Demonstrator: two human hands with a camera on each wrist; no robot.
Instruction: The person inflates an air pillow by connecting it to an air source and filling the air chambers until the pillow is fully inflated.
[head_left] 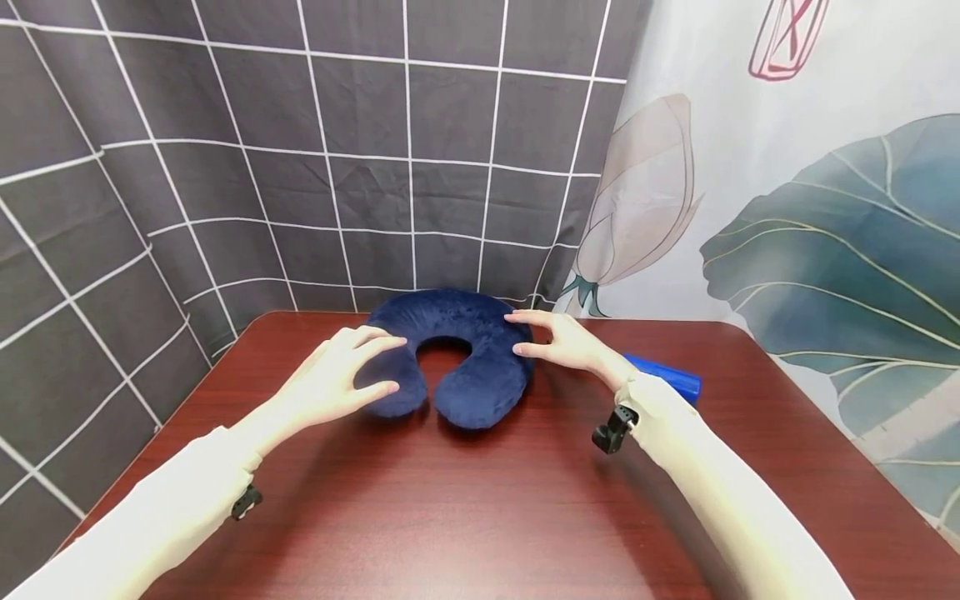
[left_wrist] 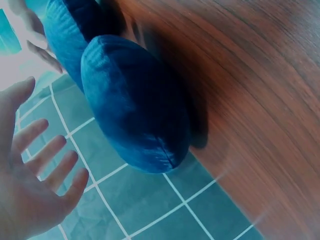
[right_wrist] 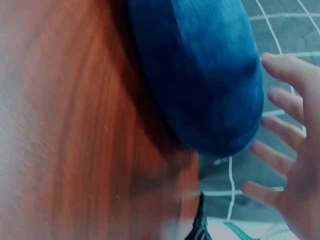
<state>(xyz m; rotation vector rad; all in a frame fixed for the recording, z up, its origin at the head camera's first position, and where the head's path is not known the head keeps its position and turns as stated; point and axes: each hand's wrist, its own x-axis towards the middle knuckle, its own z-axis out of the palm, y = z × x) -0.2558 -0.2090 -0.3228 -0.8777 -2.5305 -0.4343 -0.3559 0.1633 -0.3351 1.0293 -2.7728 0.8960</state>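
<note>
A dark blue, U-shaped neck pillow lies on the reddish-brown table, its opening facing the near side. My left hand hovers by the pillow's left arm with its fingers spread; the left wrist view shows that hand apart from the plush end. On the other side, my right hand is at the pillow's right edge, thumb and fingers extended. In the right wrist view its fingertips come close against the blue fabric. Neither hand grips anything.
A blue cylinder lies on the table to the right, partly behind my right forearm. Dark grid-patterned cloth hangs behind and at the left. A white curtain with lotus print hangs at the right.
</note>
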